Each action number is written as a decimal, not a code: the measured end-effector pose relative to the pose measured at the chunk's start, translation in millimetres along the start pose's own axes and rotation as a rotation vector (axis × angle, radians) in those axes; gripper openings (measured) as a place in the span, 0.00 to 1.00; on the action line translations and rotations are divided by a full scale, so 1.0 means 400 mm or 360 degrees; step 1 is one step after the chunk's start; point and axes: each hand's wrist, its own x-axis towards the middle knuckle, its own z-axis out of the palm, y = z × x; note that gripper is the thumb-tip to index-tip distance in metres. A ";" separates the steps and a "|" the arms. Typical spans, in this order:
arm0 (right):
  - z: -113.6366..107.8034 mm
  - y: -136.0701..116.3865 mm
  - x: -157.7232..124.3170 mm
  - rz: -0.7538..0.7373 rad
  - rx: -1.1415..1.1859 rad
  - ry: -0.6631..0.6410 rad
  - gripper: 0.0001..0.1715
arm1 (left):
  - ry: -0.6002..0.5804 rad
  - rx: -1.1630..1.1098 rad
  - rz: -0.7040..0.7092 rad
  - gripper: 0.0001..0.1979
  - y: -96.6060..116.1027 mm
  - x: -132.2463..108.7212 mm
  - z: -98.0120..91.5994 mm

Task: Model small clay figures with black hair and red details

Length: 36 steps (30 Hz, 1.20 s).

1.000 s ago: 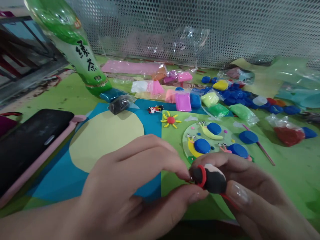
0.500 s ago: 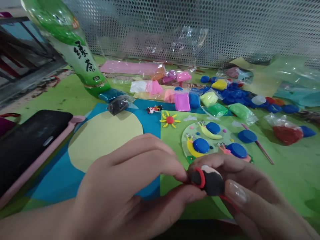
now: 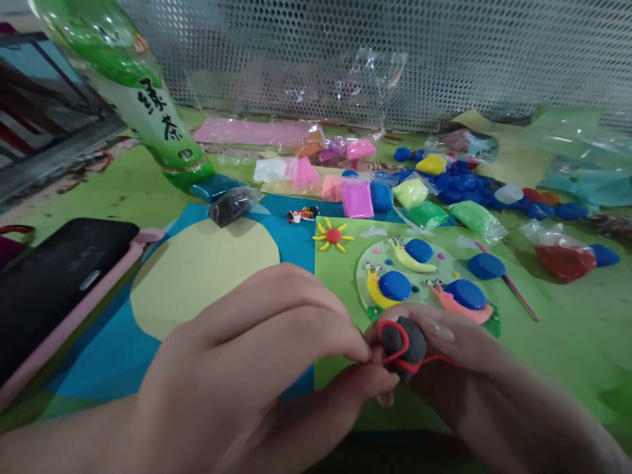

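Note:
Between my hands is a small black clay piece [image 3: 415, 339] with a thin red clay strand [image 3: 406, 342] looped around its rounded end. My right hand [image 3: 476, 362] closes around the black piece from the right. Thumb and fingertips of my left hand [image 3: 261, 349] pinch the red strand at the left side of the piece. A tail of the strand sticks out to the right, over my right fingers. Just beyond lies green paper carrying clay snails with blue cap shells [image 3: 395, 286] and a clay sun [image 3: 334, 236].
Blue paper with a cream circle [image 3: 207, 270] lies left, beside a black phone-like device [image 3: 64, 276]. A small clay figure [image 3: 303, 215] rests at its top. Behind are a green tea bottle [image 3: 162, 125], bagged clay [image 3: 357, 199], blue caps [image 3: 459, 184] and a pink stick [image 3: 522, 298].
The black piece has turned in my right hand, hiding its pale part. The red ring now shows as a looser loop with a visible tail. My right thumb has shifted up.

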 end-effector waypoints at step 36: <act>-0.008 0.021 -0.010 0.0247 0.0280 -0.0083 0.14 | -0.0188 -0.0254 -0.0462 0.12 0.005 -0.024 -0.008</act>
